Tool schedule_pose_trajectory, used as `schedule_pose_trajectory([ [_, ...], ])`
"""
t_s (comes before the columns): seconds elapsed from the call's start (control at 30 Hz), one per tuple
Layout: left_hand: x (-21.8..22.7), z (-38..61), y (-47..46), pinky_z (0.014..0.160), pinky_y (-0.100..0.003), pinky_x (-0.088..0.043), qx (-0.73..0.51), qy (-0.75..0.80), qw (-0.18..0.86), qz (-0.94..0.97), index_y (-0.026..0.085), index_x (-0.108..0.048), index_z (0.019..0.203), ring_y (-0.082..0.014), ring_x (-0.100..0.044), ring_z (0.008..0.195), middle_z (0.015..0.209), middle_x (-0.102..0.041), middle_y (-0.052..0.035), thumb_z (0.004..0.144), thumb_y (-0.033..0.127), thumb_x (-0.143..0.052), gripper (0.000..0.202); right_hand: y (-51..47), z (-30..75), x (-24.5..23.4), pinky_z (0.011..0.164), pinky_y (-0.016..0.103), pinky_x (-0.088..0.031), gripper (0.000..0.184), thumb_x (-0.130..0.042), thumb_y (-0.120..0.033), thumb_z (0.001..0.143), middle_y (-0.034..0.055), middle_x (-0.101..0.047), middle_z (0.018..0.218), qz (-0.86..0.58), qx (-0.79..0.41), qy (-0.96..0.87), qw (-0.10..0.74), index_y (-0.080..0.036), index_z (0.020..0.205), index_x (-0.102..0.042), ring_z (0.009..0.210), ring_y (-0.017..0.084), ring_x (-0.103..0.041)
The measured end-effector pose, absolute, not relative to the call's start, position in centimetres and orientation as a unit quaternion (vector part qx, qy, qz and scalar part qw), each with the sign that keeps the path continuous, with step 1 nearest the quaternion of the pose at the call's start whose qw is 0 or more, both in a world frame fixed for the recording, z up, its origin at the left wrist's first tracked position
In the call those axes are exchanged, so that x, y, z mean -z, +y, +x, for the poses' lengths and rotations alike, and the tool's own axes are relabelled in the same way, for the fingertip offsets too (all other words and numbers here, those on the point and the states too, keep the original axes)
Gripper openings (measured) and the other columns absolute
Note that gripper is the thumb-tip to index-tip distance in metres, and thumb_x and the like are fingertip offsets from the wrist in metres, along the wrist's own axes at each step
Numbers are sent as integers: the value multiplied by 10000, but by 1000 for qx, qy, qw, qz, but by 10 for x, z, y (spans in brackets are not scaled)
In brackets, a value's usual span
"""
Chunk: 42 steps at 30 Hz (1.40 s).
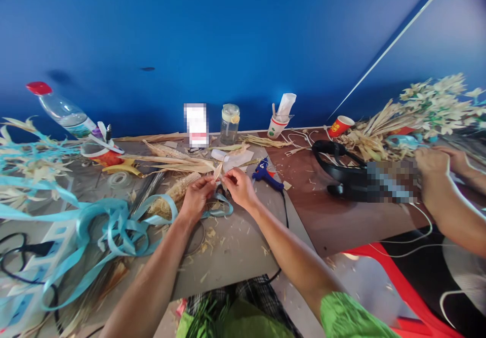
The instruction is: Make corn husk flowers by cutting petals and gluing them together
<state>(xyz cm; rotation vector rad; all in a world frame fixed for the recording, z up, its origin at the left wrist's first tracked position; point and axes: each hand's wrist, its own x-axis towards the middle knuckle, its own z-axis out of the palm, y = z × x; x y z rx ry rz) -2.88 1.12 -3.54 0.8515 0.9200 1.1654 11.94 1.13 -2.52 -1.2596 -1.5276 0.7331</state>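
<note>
My left hand (197, 194) pinches a small pale piece of corn husk (217, 172) between thumb and fingers. Close beside it, my right hand (240, 187) is closed in a pinch on the same piece. Dry corn husks (178, 160) lie behind and left of my hands. A corn cob (183, 186) rests partly hidden by my left hand. Light blue ribbon (108, 221) coils across the table to the left, and one loop passes behind my left wrist. To the right of my right hand lies a blue glue gun (263, 172) with a black cord.
A glass jar (230, 125), a paper cup with things in it (278, 127) and a plastic bottle (66, 112) stand along the back. A black headset-like device (341, 171) lies at right, near a co-worker's hands (435, 163). Left, a power strip (34, 277) lies among cords.
</note>
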Motion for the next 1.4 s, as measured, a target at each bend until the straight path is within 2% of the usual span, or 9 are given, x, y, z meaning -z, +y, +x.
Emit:
schedule_pose_trajectory([
  [0.13, 33, -29, 11, 453, -180, -305, -520, 400, 664, 359, 133, -706, 767, -51, -422, 498, 624, -584, 1, 624, 274, -781, 214, 10, 118, 25, 566, 231, -365, 152, -586, -327, 758, -12, -522, 649, -512, -360, -598, 501, -193, 692, -560, 596, 113, -456],
  [0.3, 33, -29, 11, 450, -184, -312, -518, 399, 664, 363, 133, -712, 762, -57, -435, 498, 605, -578, -1, 617, 270, -786, 213, 11, 119, 23, 445, 207, -269, 192, -597, -372, 728, -62, -415, 487, -501, -486, -524, 488, -185, 699, -570, 463, 81, -345],
  [0.4, 34, -29, 11, 449, -186, -318, -513, 402, 666, 362, 142, -711, 762, -65, -451, 500, 587, -562, 7, 614, 262, -789, 206, 13, 119, 25, 437, 206, -251, 188, -595, -364, 716, -68, -393, 456, -511, -483, -522, 482, -183, 671, -570, 453, 79, -331],
  [0.6, 37, -30, 12, 446, -180, -322, -502, 397, 674, 370, 151, -716, 777, -66, -466, 509, 580, -549, 12, 621, 253, -786, 199, 13, 118, 28, 480, 211, -291, 158, -572, -329, 727, -50, -453, 518, -525, -430, -558, 478, -182, 669, -576, 502, 92, -380],
  [0.83, 36, -28, 12, 484, -194, -374, -496, 397, 685, 355, 132, -724, 770, -89, -521, 564, 670, -626, -30, 595, 255, -805, 228, 10, 117, 24, 498, 211, -307, 133, -559, -291, 711, -42, -470, 532, -537, -396, -571, 478, -189, 628, -535, 527, 98, -399],
  [0.97, 34, -27, 11, 527, -196, -401, -499, 383, 706, 326, 129, -723, 738, -79, -530, 585, 736, -661, -46, 574, 240, -816, 219, 10, 115, 25, 457, 206, -265, 154, -566, -306, 695, -58, -428, 498, -524, -457, -535, 479, -185, 610, -526, 480, 79, -349],
  [1.1, 29, -29, 8, 461, -185, -322, -499, 350, 725, 319, 135, -711, 690, -35, -422, 485, 685, -647, -26, 582, 234, -811, 178, 14, 113, 29, 425, 209, -215, 148, -557, -297, 675, -74, -386, 443, -506, -552, -458, 479, -183, 586, -526, 422, 64, -306],
  [1.27, 23, -31, 5, 486, -209, -351, -507, 309, 738, 320, 155, -692, 652, -25, -370, 447, 617, -602, 9, 563, 256, -823, 188, 24, 123, 26, 424, 214, -232, 163, -609, -281, 604, -81, -394, 439, -467, -603, -317, 563, -191, 564, -479, 404, 55, -319],
  [1.4, 21, -34, 5, 494, -217, -365, -507, 300, 747, 309, 156, -676, 625, -20, -358, 435, 619, -596, 14, 523, 258, -843, 221, 32, 143, 18, 439, 220, -279, 183, -657, -250, 576, -85, -415, 482, -440, -568, -239, 653, -193, 595, -485, 416, 49, -332],
])
